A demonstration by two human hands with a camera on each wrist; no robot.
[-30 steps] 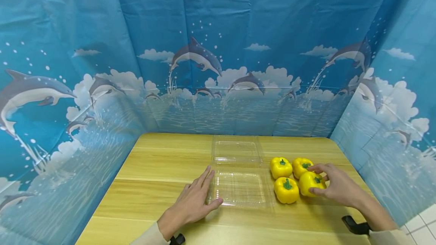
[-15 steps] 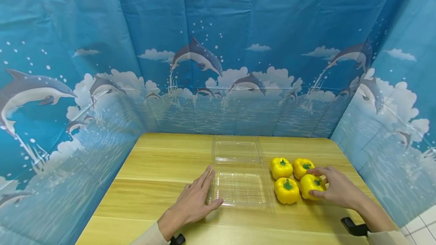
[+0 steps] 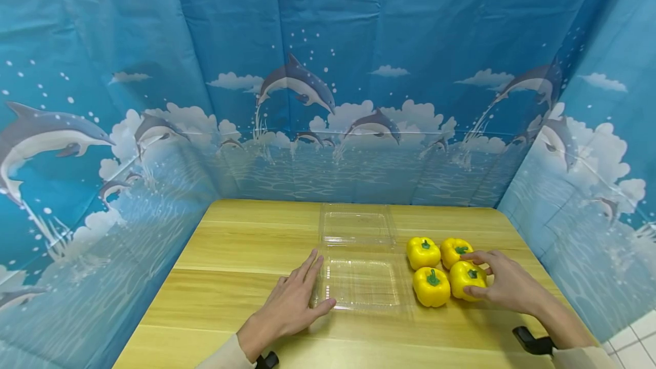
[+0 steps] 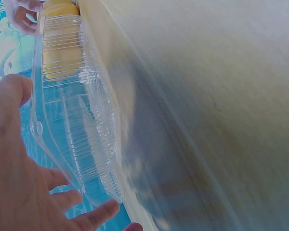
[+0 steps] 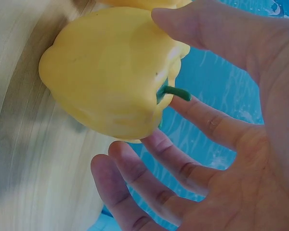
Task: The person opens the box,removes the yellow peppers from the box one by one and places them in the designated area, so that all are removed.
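Note:
On the right of the table stand several yellow bell peppers in a tight cluster. The thumb and fingers of my right hand curl round the near-right bell pepper, thumb on its near side. Its green stem points toward my palm in the right wrist view. A hinged clear plastic clamshell container lies opened flat in the middle, lid away from me. Beside its left edge is my left hand, fingers extended and thumb spread. In the left wrist view the container's ribbed wall stands between thumb and fingers.
Left of the right hand's pepper sits another bell pepper. Two more, a back-left one and a back-right one, stand behind. A dolphin-printed curtain borders the wooden table.
The near-right bell pepper has shifted slightly down and turned under my right hand, its stem now nearer the left. The left hand and container stay put.

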